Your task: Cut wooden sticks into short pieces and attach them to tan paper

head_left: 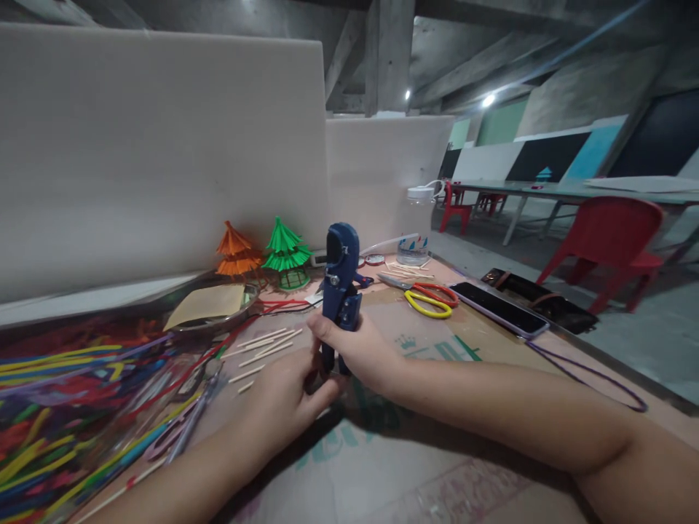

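Near the middle of the table, my right hand (pixel 368 355) is wrapped round a dark-blue plier-like hand tool (pixel 341 266), its rounded head pointing up. My left hand (pixel 281 397) is just below and left of it, fingers curled in at the tool's lower end. What those fingers grip, if anything, is hidden. Several thin wooden sticks (pixel 270 351) lie left of the tool on the cardboard-like sheet (pixel 426 429). Behind stand an orange paper tiered-roof model (pixel 239 251) and a green one (pixel 287 251).
Scissors (pixel 429 298) with red and yellow handles, a phone (pixel 499 309) and a black case (pixel 538 298) lie right. A water bottle (pixel 413 229) stands at the back. Colourful strips (pixel 49 407) fill the left side. White panels (pixel 164 145) rise behind; a red chair (pixel 611 240) stands beyond.
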